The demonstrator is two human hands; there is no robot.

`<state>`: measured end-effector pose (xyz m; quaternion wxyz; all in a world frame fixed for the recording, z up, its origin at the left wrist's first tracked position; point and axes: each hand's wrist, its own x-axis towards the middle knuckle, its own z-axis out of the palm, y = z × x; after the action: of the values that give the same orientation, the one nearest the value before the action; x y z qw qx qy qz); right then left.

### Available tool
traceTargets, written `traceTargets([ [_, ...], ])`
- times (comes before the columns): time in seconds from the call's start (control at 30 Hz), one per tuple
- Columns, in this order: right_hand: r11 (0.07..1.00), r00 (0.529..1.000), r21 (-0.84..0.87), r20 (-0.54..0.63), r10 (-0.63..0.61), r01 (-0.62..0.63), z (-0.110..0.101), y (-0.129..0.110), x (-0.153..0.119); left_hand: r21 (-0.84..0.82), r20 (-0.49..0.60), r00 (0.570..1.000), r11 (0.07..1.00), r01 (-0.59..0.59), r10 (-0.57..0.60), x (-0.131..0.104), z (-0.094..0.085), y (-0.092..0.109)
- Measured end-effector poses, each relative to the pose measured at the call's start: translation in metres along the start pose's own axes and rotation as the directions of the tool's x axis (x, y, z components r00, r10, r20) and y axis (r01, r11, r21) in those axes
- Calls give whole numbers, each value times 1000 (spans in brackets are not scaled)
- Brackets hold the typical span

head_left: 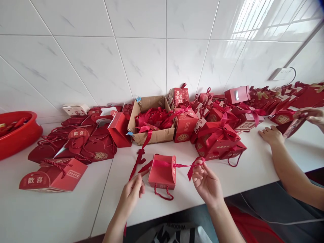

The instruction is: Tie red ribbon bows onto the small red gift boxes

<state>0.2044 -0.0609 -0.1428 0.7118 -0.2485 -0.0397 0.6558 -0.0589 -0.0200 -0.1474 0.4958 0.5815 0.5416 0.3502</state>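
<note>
A small red gift box [162, 168] with a twisted cord handle [164, 195] lies on the white table before me, handle toward my body. A red ribbon [182, 165] runs across it. To the right of the box, my right hand [206, 184] pinches one ribbon end between thumb and fingers. My left hand [131, 194] is closed at the box's left side, its fingertips on the ribbon there. A longer ribbon strand [135, 167] trails from the cardboard box [144, 137] past my left hand toward the table edge.
Red ribbons [157, 118] fill the cardboard box. Several red gift boxes [96, 141] are piled at left, beside a red basin [25, 131]. Ribbon-tied boxes [217, 138] stand at right. Another person's hands [273, 135] handle a dark red box [291, 126] at far right.
</note>
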Motion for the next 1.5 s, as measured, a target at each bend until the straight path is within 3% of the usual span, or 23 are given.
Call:
traceTargets([
  [0.17, 995, 995, 69, 71, -77, 72, 8, -7, 0, -89, 41, 998, 995, 49, -45, 1, 4, 2],
  [0.27, 995, 990, 15, 105, -99, 98, 12, -9, 0, -168, -27, 997, 984, 66, -71, 5, 9, 9],
  [0.33, 992, 987, -31, 115, -115, 120, 14, -9, 1, -311, -79, 995, 950, 38, -66, 9, 14, 15],
  [0.4, 987, 984, -80, 122, -130, 141, 16, -8, 2, -542, -91, 993, 840, 9, -69, 15, 18, 22],
  [0.47, 981, 982, -113, 123, -146, 160, 16, -8, 1, -754, -87, 987, 656, 23, -134, 22, 20, 29],
  [0.53, 978, 979, -119, 125, -160, 174, 14, -8, 0, -862, -87, 968, 505, 46, -237, 29, 19, 35],
  [0.6, 980, 980, -105, 124, -158, 172, 10, -8, -2, -897, -108, 947, 441, 39, -302, 35, 15, 39],
  [0.7, 987, 984, -66, 112, -141, 148, 6, -11, -5, -896, -190, 926, 444, -27, -328, 41, 6, 39],
  [0.83, 987, 986, -45, 63, -153, 155, 4, -11, -7, -850, -272, 912, 521, -78, -307, 41, -8, 30],
  [1.0, 966, 976, -160, -47, -213, 203, 2, -5, -3, -824, -378, 838, 556, -111, -393, 39, -24, 16],
  [1.13, 959, 974, -192, -52, -221, 207, -3, -1, 2, -812, -386, 828, 576, -96, -407, 35, -29, 10],
  [1.3, 950, 952, -214, -157, -264, 228, -7, 3, 6, -798, -398, 822, 595, -92, -407, 31, -32, 3],
  [1.5, 948, 945, -181, -150, -290, 262, -12, 6, 9, -782, -384, 821, 622, -47, -422, 29, -31, -7],
])
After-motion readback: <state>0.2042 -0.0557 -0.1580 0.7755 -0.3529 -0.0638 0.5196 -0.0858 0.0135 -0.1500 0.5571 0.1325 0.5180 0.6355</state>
